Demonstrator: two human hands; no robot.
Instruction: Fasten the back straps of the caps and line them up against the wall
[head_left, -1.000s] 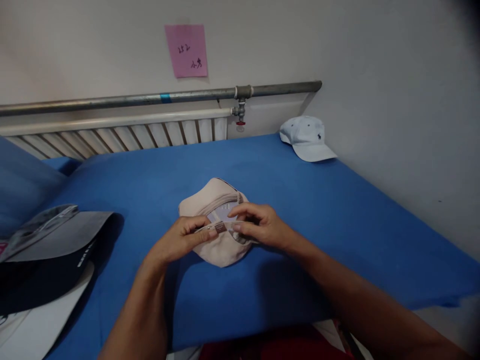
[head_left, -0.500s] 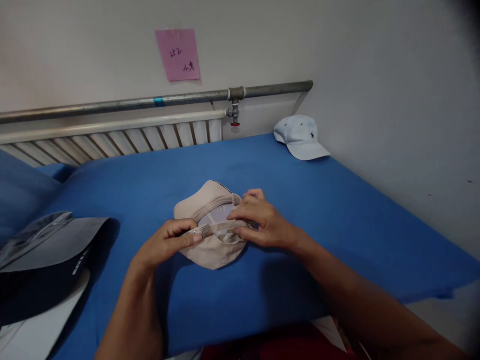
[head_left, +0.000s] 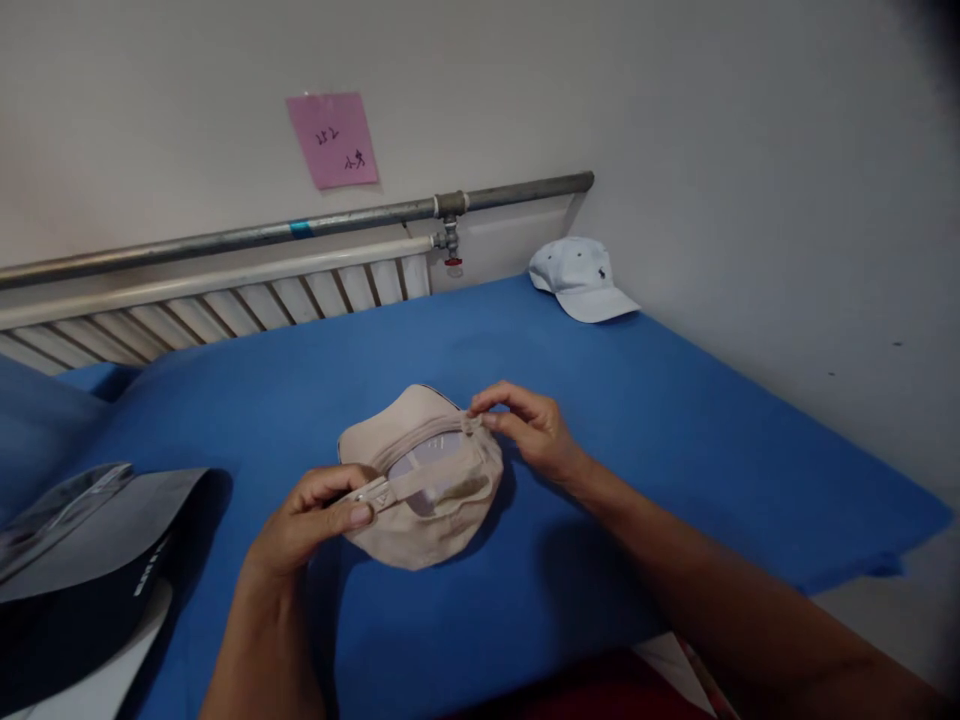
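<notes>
A beige baseball cap (head_left: 427, 535) lies upside down on the blue-covered table, its brim pointing away to the upper left and its lining showing. My left hand (head_left: 311, 515) is closed on the cap's left edge, with the thumb on top by the end of the back strap (head_left: 431, 475). On the far right side of the cap, my right hand (head_left: 529, 425) pinches the sweatband edge between thumb and fingers. The strap spans the opening between both sides. What lies beneath my left fingers is hidden.
A pale blue cap (head_left: 581, 280) sits at the table's far right corner by the wall. Stacked caps (head_left: 142, 520) in grey, navy and white lie at left. Behind the blue table (head_left: 675, 420) run a radiator (head_left: 247, 310) and a metal pipe (head_left: 375, 215) with a valve.
My right hand has moved from inside the cap's opening to its far right edge, uncovering the strap. My left hand keeps its hold. The whole view has shifted slightly.
</notes>
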